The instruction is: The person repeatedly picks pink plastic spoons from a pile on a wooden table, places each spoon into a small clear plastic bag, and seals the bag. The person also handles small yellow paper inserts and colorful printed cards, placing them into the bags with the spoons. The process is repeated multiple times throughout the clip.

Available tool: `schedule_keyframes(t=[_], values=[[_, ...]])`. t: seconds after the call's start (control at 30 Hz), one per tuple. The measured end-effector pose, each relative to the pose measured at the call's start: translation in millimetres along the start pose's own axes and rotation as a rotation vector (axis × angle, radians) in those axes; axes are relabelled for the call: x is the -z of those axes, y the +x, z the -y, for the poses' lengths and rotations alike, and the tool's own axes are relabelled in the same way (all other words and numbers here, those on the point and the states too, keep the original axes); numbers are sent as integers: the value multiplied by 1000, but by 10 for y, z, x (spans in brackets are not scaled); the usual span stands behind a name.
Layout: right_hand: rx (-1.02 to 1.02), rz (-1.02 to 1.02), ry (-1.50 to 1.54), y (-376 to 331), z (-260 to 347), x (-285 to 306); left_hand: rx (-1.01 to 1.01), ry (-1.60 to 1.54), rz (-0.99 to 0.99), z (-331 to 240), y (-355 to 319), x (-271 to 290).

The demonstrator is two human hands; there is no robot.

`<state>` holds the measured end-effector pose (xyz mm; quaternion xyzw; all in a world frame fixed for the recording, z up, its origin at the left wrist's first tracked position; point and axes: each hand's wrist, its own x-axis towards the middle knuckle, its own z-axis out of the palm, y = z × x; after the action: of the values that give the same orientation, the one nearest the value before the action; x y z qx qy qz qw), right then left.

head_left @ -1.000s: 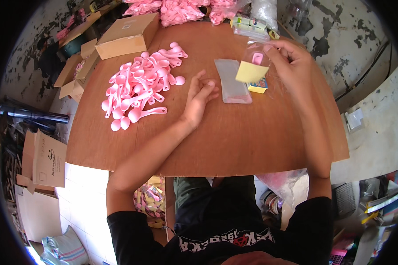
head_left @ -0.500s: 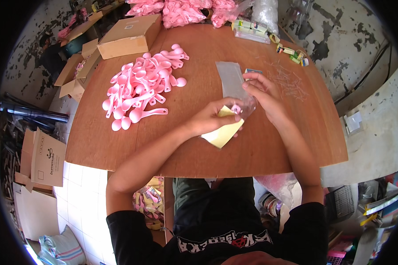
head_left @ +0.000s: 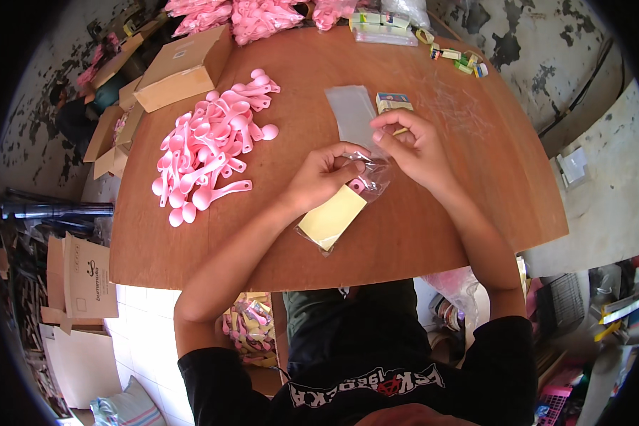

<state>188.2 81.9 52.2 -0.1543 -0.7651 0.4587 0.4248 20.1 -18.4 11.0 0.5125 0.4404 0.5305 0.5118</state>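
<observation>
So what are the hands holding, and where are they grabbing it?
Both hold one clear plastic bag with a yellow card inside. The left hand and right hand pinch its open top end, where something pink sits.

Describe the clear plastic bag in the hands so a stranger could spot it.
On the round brown wooden table, between the left hand and right hand, is a clear plastic bag. Unlike the empty flat bag beyond, it holds a yellow card.

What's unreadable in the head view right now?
- Mouth of the clear plastic bag holding a yellow card: covered by the left hand and right hand.
- Small pink piece in the bag: mostly hidden by fingers.
- Pile of pink plastic spoons at table's far end: cut off by the top edge.
</observation>
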Motion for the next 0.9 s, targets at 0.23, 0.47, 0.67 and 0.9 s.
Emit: schedule_keyframes(t=[0.23,0.47,0.67,0.9], values=[[247,121,-541,-80,37,-11,17,118,13,42,-40,80],[216,84,-553,-139,-50,-43,-37,230,-1,-8,-86,1],[241,61,-651,-149,9,-66,-72,347,-20,6,-89,1],[3,48,-355,-128,-121,0,-121,498,-17,-88,-110,-30]])
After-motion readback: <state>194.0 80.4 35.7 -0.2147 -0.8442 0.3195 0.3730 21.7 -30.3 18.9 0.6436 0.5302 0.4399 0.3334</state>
